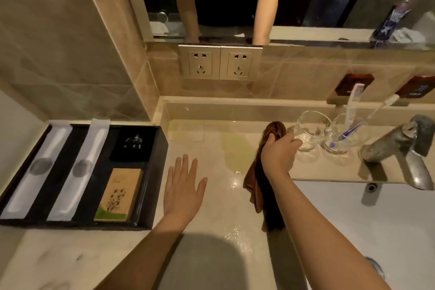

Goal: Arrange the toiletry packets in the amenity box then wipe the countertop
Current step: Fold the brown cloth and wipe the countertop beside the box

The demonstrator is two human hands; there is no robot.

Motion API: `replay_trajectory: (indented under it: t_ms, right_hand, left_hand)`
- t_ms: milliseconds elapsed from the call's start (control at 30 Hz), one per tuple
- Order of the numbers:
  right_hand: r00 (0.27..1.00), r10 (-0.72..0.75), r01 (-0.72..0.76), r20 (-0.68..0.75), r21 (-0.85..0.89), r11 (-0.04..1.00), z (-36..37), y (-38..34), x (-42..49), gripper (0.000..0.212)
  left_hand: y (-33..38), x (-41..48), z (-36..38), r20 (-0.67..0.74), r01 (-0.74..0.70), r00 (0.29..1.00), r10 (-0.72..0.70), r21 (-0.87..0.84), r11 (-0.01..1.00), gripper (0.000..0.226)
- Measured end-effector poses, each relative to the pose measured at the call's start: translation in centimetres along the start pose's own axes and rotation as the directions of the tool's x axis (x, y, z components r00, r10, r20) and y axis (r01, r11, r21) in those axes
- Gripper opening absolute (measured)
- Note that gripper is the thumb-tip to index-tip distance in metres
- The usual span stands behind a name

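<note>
Glossy wet marble countertop (211, 238); right hand (279, 155) clenches a limp brown cloth (259, 186), left hand (183, 186) lies flat, fingers spread.

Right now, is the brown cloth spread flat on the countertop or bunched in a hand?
Bunched. The right hand grips the brown cloth near its top, and the rest hangs down in folds.

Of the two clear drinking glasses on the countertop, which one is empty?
The left clear glass, beside the right hand holding the brown cloth, is empty. The right clear glass holds a white comb and a toothbrush.
</note>
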State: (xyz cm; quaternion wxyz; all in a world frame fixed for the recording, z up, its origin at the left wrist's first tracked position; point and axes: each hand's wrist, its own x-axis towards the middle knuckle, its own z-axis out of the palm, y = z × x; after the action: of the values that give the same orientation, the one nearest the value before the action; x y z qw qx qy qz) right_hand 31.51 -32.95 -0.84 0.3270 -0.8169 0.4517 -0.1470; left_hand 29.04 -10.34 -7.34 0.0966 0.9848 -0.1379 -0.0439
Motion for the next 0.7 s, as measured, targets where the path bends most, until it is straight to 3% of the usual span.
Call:
replay_trajectory:
  t_ms: [167, 300, 700]
  right_hand:
    - [0.987, -0.151, 0.159, 0.052, -0.193, 0.968, 3.0, 0.0, 1.3, 0.046]
    - [0.96, -0.251, 0.269, 0.127, -0.154, 0.951, 4.3, -1.0, 2.0, 0.041]
    - [0.826, -0.455, 0.507, 0.334, -0.085, 0.858, 6.5, -3.2, -0.1, 0.043]
  left_hand:
    - [0.0, 0.4, 0.4, -0.023, 0.013, 1.0, -0.012, 0.052, 0.999, 0.061]
    - [0.4, 0.4, -0.1, -0.039, 0.007, 0.999, -0.005, 0.048, 0.999, 0.068]
    - [0.3, 0.2, -0.1, -0.066, -0.024, 0.998, 0.026, 0.03, 0.999, 0.058]
